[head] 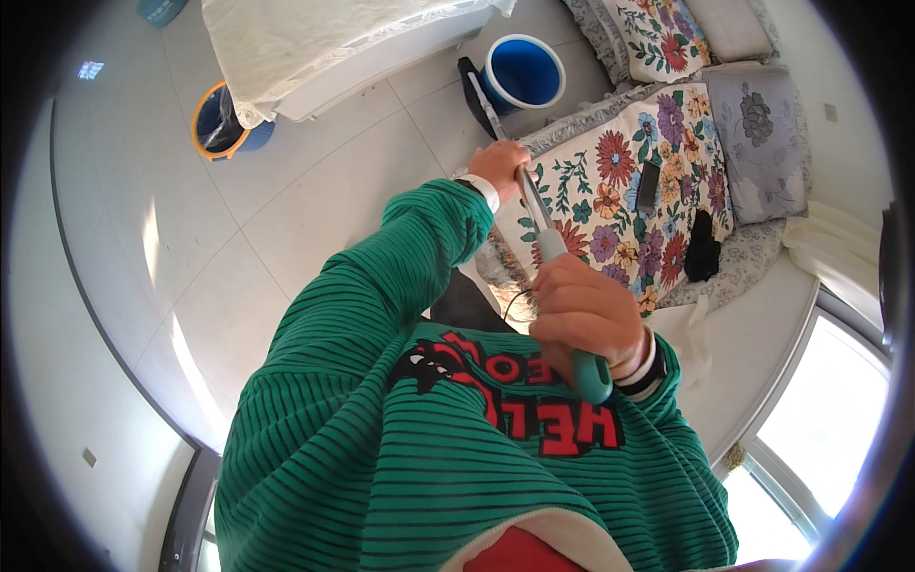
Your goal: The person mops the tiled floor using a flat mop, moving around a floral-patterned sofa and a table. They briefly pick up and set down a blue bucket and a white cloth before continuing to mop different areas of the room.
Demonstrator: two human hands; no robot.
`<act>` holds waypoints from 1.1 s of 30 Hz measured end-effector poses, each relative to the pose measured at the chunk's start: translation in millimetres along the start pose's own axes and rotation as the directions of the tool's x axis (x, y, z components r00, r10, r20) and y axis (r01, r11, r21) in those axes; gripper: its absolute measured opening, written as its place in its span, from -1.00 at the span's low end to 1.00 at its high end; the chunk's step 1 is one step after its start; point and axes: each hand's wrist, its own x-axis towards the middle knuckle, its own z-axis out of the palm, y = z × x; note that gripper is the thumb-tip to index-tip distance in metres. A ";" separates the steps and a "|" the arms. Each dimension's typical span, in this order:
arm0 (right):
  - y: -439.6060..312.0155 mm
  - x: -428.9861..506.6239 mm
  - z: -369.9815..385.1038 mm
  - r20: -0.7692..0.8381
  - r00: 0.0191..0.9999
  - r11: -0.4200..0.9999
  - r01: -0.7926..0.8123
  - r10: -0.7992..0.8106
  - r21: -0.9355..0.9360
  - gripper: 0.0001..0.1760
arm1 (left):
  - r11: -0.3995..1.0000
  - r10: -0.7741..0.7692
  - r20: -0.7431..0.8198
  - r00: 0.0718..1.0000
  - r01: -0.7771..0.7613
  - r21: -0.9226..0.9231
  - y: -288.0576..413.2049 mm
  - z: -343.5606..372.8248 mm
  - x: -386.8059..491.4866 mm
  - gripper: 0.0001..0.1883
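My left hand (500, 168) is closed around the metal pole (532, 196) of a long-handled floor mop or broom. Nearer my chest, my right hand (590, 311) grips the pole's grey-green plastic handle (593, 379), whose looped end sticks out below the fist. At the far end, the tool's dark head (475, 96) is beside a blue bucket (525, 71) with a white rim; whether the two touch cannot be told. The pole slants away from me, passing in front of the edge of a flower-patterned sofa cover (622, 207).
A dark phone-like object (648, 186) and a black cloth item (703, 247) lie on the sofa cover. An orange-rimmed blue bin (232, 129) with a dark liner stands on the tiled floor (322, 171). Beside it is furniture draped in a cream lace-edged cloth (307, 46). Windows (822, 429) are at right.
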 end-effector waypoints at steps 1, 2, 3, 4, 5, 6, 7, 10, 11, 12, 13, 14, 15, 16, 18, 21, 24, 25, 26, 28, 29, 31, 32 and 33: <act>8.5 -1.4 1.4 -0.007 1.000 1.000 0.014 -0.014 -0.012 -0.73 | 0.999 -0.022 -0.014 1.000 0.021 -0.038 -3.3 4.1 4.3 -0.75; 17.6 -2.7 3.7 -0.008 1.000 0.999 0.021 -0.022 -0.028 -0.72 | 0.996 -0.049 -0.021 0.999 0.047 -0.072 -6.8 8.2 8.2 -0.74; 26.7 -3.2 5.6 -0.005 1.000 0.999 0.026 -0.026 -0.047 -0.71 | 0.993 -0.062 -0.043 0.997 0.057 -0.101 -11.3 11.4 12.2 -0.73; 35.4 -3.2 6.7 0.014 1.000 0.999 0.021 -0.021 -0.040 -0.73 | 0.987 -0.085 -0.008 0.996 0.083 -0.136 -17.2 13.0 16.9 -0.71; 43.8 -3.1 9.7 0.042 0.999 0.999 0.023 -0.021 -0.029 -0.74 | 0.986 -0.073 -0.011 0.997 0.071 -0.154 -24.2 14.5 18.1 -0.70; 51.4 -2.6 13.5 0.070 0.997 1.000 0.020 -0.019 -0.016 -0.75 | 0.984 -0.056 -0.018 0.998 0.052 -0.169 -31.8 15.2 17.7 -0.70; 58.4 -1.6 17.2 0.092 0.996 1.000 0.020 -0.019 -0.003 -0.76 | 0.987 -0.046 -0.006 0.999 0.045 -0.154 -39.9 15.0 17.7 -0.69; 69.5 0.7 26.8 0.116 0.993 0.997 -0.018 0.010 0.070 -0.76 | 0.985 -0.092 0.063 0.994 0.101 -0.143 -63.9 10.3 5.9 -0.70; 70.0 1.6 29.6 0.122 0.992 0.995 -0.034 0.022 0.094 -0.76 | 0.984 -0.123 0.085 0.989 0.132 -0.118 -70.3 7.2 -0.5 -0.70; 68.9 2.5 32.3 0.127 0.992 0.993 -0.034 0.019 0.116 -0.77 | 0.987 -0.124 0.080 0.989 0.131 -0.095 -75.9 2.7 -10.0 -0.70; 65.9 3.5 34.7 0.137 0.990 0.989 -0.040 0.021 0.140 -0.77 | 0.988 -0.119 0.072 0.990 0.125 -0.088 -79.2 -1.7 -21.3 -0.71; 62.1 4.8 37.5 0.135 0.991 0.983 -0.037 0.013 0.179 -0.78 | 0.982 -0.147 0.060 0.987 0.153 -0.112 -80.0 -5.0 -33.5 -0.71; 57.9 7.0 40.7 0.171 0.985 0.981 -0.033 0.000 0.189 -0.78 | 0.982 -0.154 0.035 0.987 0.157 -0.105 -79.9 -8.8 -45.8 -0.71; 52.8 9.8 44.2 0.191 0.981 0.977 -0.021 -0.020 0.212 -0.78 | 0.986 -0.151 0.009 0.988 0.151 -0.066 -79.5 -13.3 -57.8 -0.72; 42.8 16.8 52.4 0.221 0.974 0.962 -0.016 -0.047 0.274 -0.79 | 0.975 -0.195 0.007 0.981 0.195 -0.109 -79.3 -24.6 -81.3 -0.74; 31.6 30.1 64.9 0.254 0.964 0.919 -0.025 -0.082 0.394 -0.79 | 0.980 -0.175 -0.084 0.981 0.165 -0.112 -80.3 -43.1 -118.2 -0.74; 21.2 42.1 80.6 0.252 0.959 0.899 0.004 -0.127 0.438 -0.80 | 0.973 -0.224 -0.063 0.973 0.220 -0.071 -85.6 -62.8 -157.5 -0.77; 18.1 45.8 86.0 0.254 0.958 0.893 0.007 -0.136 0.449 -0.81 | 0.972 -0.234 -0.096 0.967 0.231 -0.047 -86.8 -68.4 -171.7 -0.77; 14.5 48.9 91.8 0.257 0.956 0.883 0.004 -0.142 0.470 -0.81 | 0.974 -0.227 -0.146 0.963 0.226 -0.028 -87.6 -73.2 -186.5 -0.78; 7.8 53.9 100.4 0.273 0.951 0.864 -0.011 -0.147 0.504 -0.83 | 0.983 -0.170 -0.305 0.937 0.183 0.013 -88.5 -80.9 -211.8 -0.80; 4.9 55.9 103.5 0.287 0.946 0.856 -0.022 -0.149 0.516 -0.83 | 0.980 -0.182 -0.281 0.942 0.196 0.022 -89.5 -86.3 -223.4 -0.81; -0.3 59.0 108.9 0.299 0.943 0.842 -0.042 -0.143 0.537 -0.83 | 0.978 -0.186 -0.249 0.951 0.204 0.049 -90.5 -98.8 -246.5 -0.83; -3.0 59.9 111.2 0.297 0.945 0.835 -0.050 -0.138 0.548 -0.83 | 0.939 -0.317 -0.148 0.937 0.331 0.088 -90.1 -104.5 -256.3 -0.88; -5.5 60.6 112.6 0.300 0.945 0.821 -0.067 -0.130 0.567 -0.83 | 0.924 -0.355 -0.120 0.927 0.368 0.105 -88.8 -108.0 -262.4 -0.89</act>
